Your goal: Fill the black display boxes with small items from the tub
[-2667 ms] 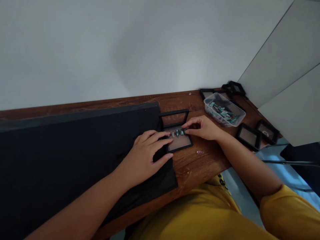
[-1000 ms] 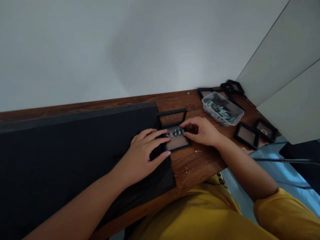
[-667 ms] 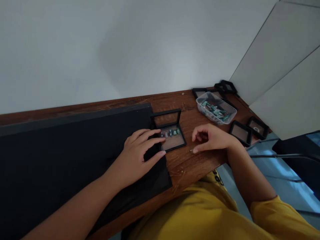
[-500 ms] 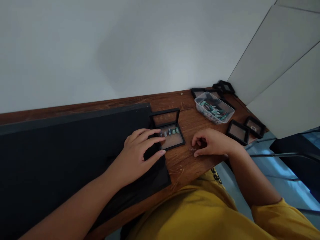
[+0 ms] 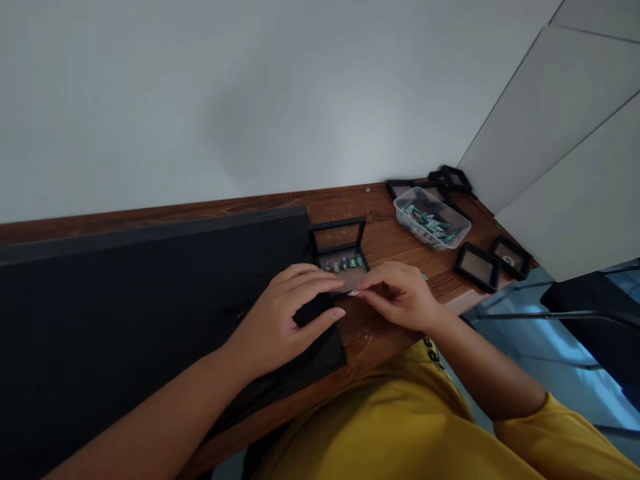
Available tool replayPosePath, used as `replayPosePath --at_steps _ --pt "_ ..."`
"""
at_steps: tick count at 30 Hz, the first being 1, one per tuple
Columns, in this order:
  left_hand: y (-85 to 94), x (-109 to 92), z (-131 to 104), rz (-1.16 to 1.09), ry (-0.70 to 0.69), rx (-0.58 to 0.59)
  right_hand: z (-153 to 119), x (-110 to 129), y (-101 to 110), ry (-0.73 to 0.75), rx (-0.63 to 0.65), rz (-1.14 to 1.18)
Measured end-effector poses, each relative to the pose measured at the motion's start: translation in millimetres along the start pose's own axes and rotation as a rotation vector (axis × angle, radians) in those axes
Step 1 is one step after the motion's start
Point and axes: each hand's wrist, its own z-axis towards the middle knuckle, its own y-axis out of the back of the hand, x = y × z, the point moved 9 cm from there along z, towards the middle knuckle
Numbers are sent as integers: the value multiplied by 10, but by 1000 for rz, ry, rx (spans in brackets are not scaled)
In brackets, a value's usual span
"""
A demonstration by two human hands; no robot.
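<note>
A small black hinged display case (image 5: 339,233) stands with its lid raised on the right edge of the black mat. Inside lies a row of several blue-green press-on nails (image 5: 345,264). My left hand (image 5: 295,310) is at the case's left front corner, fingers stretched and thumb apart, holding nothing. At the front edge of the case, my right hand (image 5: 400,297) pinches a small pale, shiny press-on nail (image 5: 353,293) between thumb and index finger. The two hands' fingertips are close together and cover part of the case's front.
A clear plastic tub (image 5: 433,219) of loose blue-green pieces stands back right. Several black cases lie around it, including a flat case (image 5: 478,267) near the table's right edge. A small green piece (image 5: 425,276) lies behind my right wrist. The black mat (image 5: 150,320) covers the left side.
My right hand has moved left from the bare wood to the front of the case, now pinching the small nail. My left hand stays beside the case with little change.
</note>
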Motion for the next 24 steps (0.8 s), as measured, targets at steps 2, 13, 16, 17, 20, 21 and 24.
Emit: replayPosePath --at_steps 2,13,16,17,20,21,24 --pt "23 -30 5 -66 -12 -16 6 157 -77 148 -33 -59" --pt "62 54 -15 -220 80 -110 -164 448 -93 470 -195 -220" --pt "74 77 -13 -307 130 -139 -185 528 -47 529 -265 -219" --pt "80 82 -10 -351 150 -151 -189 544 -42 541 -279 -226" --pt "99 89 0 -495 210 -191 -210 579 -34 579 -319 -244" --pt "104 90 3 -536 230 -203 -218 587 -35 591 -327 -247" --pt "96 112 7 -630 297 -218 -220 590 -51 595 -320 -253"
